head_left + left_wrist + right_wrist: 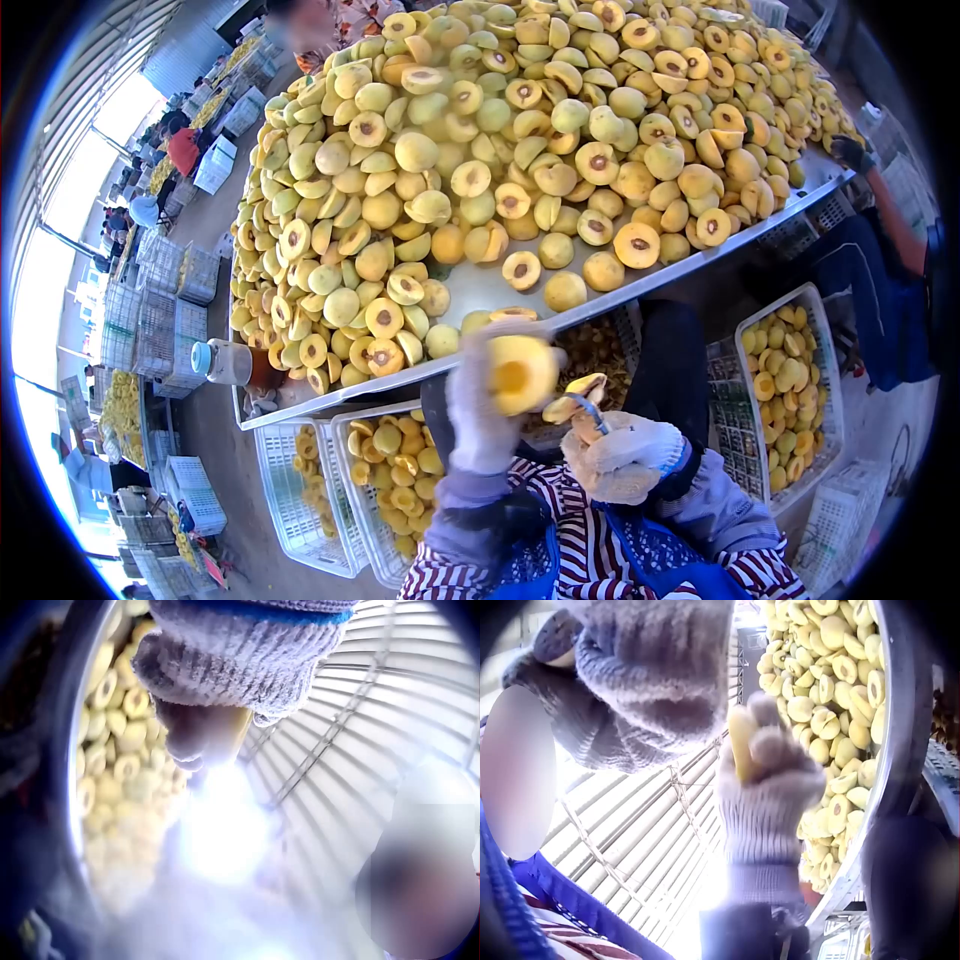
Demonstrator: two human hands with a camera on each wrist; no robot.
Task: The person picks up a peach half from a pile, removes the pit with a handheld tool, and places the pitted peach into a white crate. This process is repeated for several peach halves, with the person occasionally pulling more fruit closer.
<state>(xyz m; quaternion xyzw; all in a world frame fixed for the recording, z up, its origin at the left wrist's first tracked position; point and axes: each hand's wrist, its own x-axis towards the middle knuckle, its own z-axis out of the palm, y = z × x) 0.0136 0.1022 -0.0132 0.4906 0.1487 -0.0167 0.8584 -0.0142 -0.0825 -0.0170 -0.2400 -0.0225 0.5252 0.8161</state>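
My gloved left hand is raised at the table's near edge, blurred, and holds a peach half with its hollowed yellow cut face showing. In the right wrist view that peach half stands edge-on in the fingers. My gloved right hand, just to the right, grips a pitting knife with a curved metal loop. A peach piece with brown at its middle overlaps the loop. The left wrist view is washed out by glare below the left glove.
A large heap of halved peaches covers the metal-rimmed table. Crates of peaches stand below: one at left, another at right. A capped jar sits at the left corner. Another person's gloved hand is at the far right.
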